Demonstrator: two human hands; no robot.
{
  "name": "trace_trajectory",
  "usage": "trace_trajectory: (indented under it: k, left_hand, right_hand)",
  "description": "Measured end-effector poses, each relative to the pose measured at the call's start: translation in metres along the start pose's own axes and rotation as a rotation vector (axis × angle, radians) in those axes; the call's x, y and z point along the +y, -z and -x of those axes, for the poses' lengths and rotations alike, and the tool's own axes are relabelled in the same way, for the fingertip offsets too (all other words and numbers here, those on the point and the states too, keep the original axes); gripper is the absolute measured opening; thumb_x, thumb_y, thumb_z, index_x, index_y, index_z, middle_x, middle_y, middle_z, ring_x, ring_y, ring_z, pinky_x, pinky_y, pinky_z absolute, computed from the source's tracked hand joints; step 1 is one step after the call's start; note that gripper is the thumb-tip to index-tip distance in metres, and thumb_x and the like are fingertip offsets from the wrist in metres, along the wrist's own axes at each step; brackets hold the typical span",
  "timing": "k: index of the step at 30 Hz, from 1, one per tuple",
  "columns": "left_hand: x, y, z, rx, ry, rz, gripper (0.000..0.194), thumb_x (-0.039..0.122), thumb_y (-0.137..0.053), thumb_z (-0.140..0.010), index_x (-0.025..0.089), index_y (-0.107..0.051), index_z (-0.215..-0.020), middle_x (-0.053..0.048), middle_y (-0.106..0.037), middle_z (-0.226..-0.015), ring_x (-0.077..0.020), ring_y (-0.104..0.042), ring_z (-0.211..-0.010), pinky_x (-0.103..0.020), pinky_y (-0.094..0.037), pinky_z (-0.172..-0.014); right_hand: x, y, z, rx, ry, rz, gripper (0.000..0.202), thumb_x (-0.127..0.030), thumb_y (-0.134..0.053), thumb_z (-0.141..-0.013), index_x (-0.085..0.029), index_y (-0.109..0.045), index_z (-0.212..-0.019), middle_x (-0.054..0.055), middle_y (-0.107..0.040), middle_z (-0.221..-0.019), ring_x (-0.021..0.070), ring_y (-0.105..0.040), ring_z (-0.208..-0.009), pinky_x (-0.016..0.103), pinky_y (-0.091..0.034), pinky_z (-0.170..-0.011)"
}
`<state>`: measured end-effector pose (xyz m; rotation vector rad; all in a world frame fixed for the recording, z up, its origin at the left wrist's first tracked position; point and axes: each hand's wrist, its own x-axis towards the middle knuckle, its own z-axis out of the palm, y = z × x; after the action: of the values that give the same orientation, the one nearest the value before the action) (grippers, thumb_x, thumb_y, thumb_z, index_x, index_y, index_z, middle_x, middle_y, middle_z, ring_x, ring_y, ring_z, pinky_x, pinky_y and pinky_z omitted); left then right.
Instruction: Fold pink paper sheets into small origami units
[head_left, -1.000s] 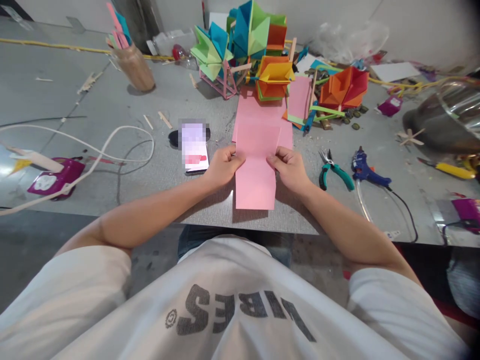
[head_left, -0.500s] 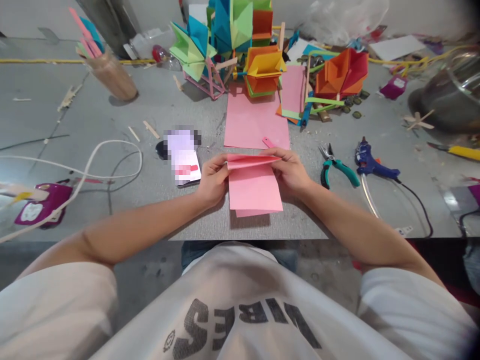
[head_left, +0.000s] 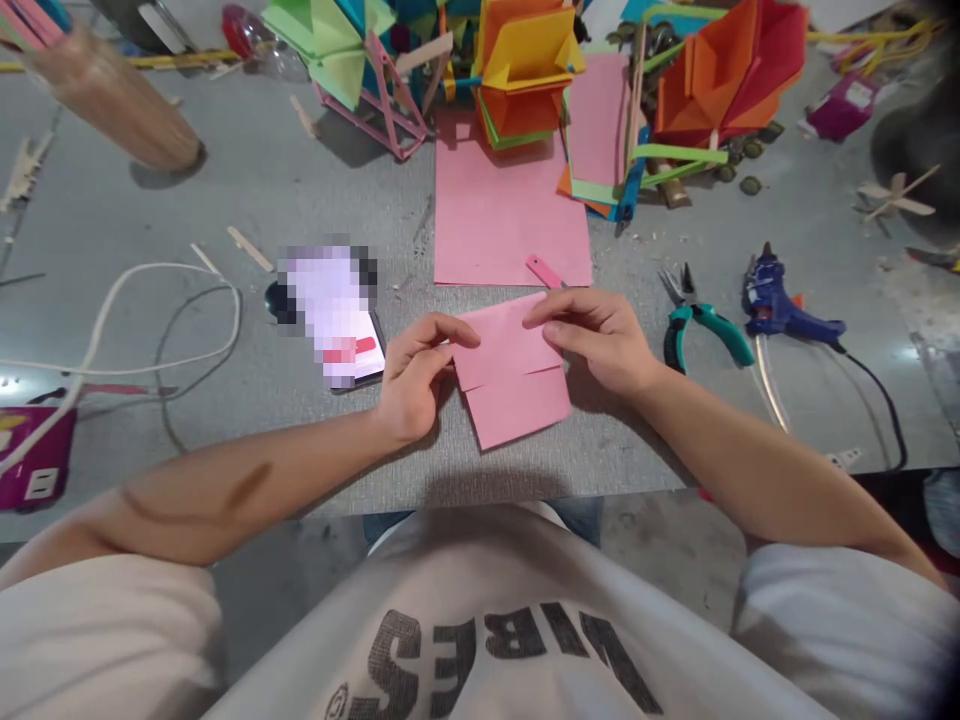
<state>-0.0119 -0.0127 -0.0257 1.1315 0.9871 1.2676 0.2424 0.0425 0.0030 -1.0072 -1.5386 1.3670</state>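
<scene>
A folded sheet of pink paper (head_left: 517, 405) lies before me near the table's front edge, a shorter flap folded down over its upper part. My left hand (head_left: 416, 380) grips its left edge, with the index finger on top. At the upper right, my right hand (head_left: 600, 335) has thumb and index finger on the flap, holding that corner. Just behind the paper is a pink-handled tool (head_left: 541, 268), partly covered by my right fingers. It rests on a larger pink sheet (head_left: 487, 230).
A phone (head_left: 371, 345) is left of my left hand. Pliers (head_left: 709, 325) and a blue glue gun (head_left: 787, 305) lie to the right. Folded-paper models, one yellow and orange (head_left: 525, 60), another red (head_left: 731, 75), stand behind. A white cable (head_left: 112, 285) loops at left.
The paper's raised upper fold has come down flat over the sheet. My fingers have shifted from its upper sides onto the flap. The head view has moved lower and closer.
</scene>
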Motion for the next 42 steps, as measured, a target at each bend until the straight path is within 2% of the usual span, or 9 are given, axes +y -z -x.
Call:
trace_trajectory:
  k: [2,5,7,10,15,20,30,35,42]
  left_hand:
    - [0.002,-0.003,0.000,0.009,-0.016,0.007,0.015,0.034,-0.075,-0.098,0.025,-0.072,-0.110,-0.002,-0.072,-0.101,-0.0118,-0.056,-0.065,-0.030,-0.046,-0.058]
    - [0.004,-0.008,0.000,0.028,-0.022,0.015,0.059,0.041,-0.093,-0.091,0.033,-0.055,-0.136,0.001,-0.074,-0.107,-0.0111,-0.064,-0.069,-0.027,-0.054,-0.063]
    - [0.004,-0.010,-0.001,0.000,0.024,0.052,0.080,0.048,-0.097,-0.090,0.037,-0.043,-0.149,0.002,-0.077,-0.105,-0.0145,-0.072,-0.075,-0.028,-0.059,-0.067]
    - [0.003,-0.008,-0.003,-0.053,0.083,0.067,0.088,0.054,-0.099,-0.088,0.036,-0.042,-0.153,0.002,-0.078,-0.097,-0.0187,-0.077,-0.078,-0.031,-0.062,-0.068]
    - [0.005,-0.006,-0.005,-0.039,0.097,0.008,0.080,0.053,-0.100,-0.089,0.032,-0.048,-0.147,0.002,-0.077,-0.090,-0.0174,-0.075,-0.069,-0.031,-0.061,-0.064]
    - [0.007,-0.010,-0.004,0.047,0.031,-0.027,0.070,0.051,-0.100,-0.088,0.029,-0.052,-0.135,0.000,-0.077,-0.098,-0.0162,-0.075,-0.074,-0.029,-0.061,-0.065]
    - [0.003,-0.007,-0.009,-0.042,0.019,-0.007,0.061,0.066,-0.097,-0.086,0.022,-0.068,-0.117,-0.006,-0.083,-0.100,-0.0198,-0.078,-0.083,-0.032,-0.065,-0.071]
    - [0.004,-0.006,-0.009,-0.097,0.042,-0.065,0.047,0.058,-0.096,-0.089,0.018,-0.079,-0.105,-0.009,-0.085,-0.099,-0.0212,-0.076,-0.083,-0.034,-0.066,-0.072]
    - [0.007,-0.008,-0.008,-0.009,-0.004,-0.126,0.035,0.044,-0.092,-0.093,0.017,-0.080,-0.111,-0.010,-0.085,-0.105,-0.0249,-0.078,-0.092,-0.036,-0.065,-0.075]
  right_hand:
    - [0.001,-0.002,0.001,0.028,0.057,0.066,0.009,-0.030,-0.084,-0.090,-0.027,-0.090,-0.097,0.004,-0.081,-0.095,0.0189,-0.065,-0.079,0.034,-0.053,-0.070]
    - [0.002,-0.008,0.003,0.065,0.113,0.131,0.010,-0.035,-0.084,-0.094,-0.027,-0.087,-0.099,0.006,-0.083,-0.103,0.0220,-0.071,-0.090,0.037,-0.060,-0.080]
    - [0.003,-0.010,0.006,0.086,0.148,0.160,0.012,-0.037,-0.083,-0.099,-0.027,-0.085,-0.106,0.005,-0.082,-0.104,0.0218,-0.071,-0.089,0.037,-0.060,-0.078]
    - [0.003,-0.013,0.009,0.104,0.160,0.176,0.027,-0.040,-0.081,-0.104,-0.031,-0.079,-0.130,0.003,-0.079,-0.100,0.0196,-0.065,-0.078,0.036,-0.053,-0.068]
    - [0.005,-0.016,0.009,0.158,0.074,0.086,0.060,-0.052,-0.088,-0.099,-0.034,-0.064,-0.151,-0.001,-0.074,-0.087,0.0185,-0.060,-0.070,0.035,-0.050,-0.064]
    - [0.009,-0.019,0.007,0.044,-0.053,-0.099,0.085,-0.045,-0.100,-0.083,-0.033,-0.057,-0.155,-0.004,-0.078,-0.094,0.0160,-0.065,-0.072,0.032,-0.055,-0.066]
    - [0.006,-0.020,0.009,0.163,0.010,-0.035,0.057,-0.043,-0.101,-0.081,-0.029,-0.076,-0.130,-0.002,-0.075,-0.082,0.0187,-0.066,-0.072,0.036,-0.059,-0.067]
    - [0.000,-0.023,0.010,0.201,0.047,-0.015,0.047,-0.053,-0.102,-0.079,-0.029,-0.080,-0.112,0.001,-0.078,-0.084,0.0200,-0.068,-0.074,0.037,-0.060,-0.067]
    - [0.000,-0.016,0.005,0.011,0.024,-0.013,0.039,-0.058,-0.095,-0.087,-0.026,-0.075,-0.098,-0.001,-0.070,-0.075,0.0150,-0.059,-0.062,0.031,-0.049,-0.055]
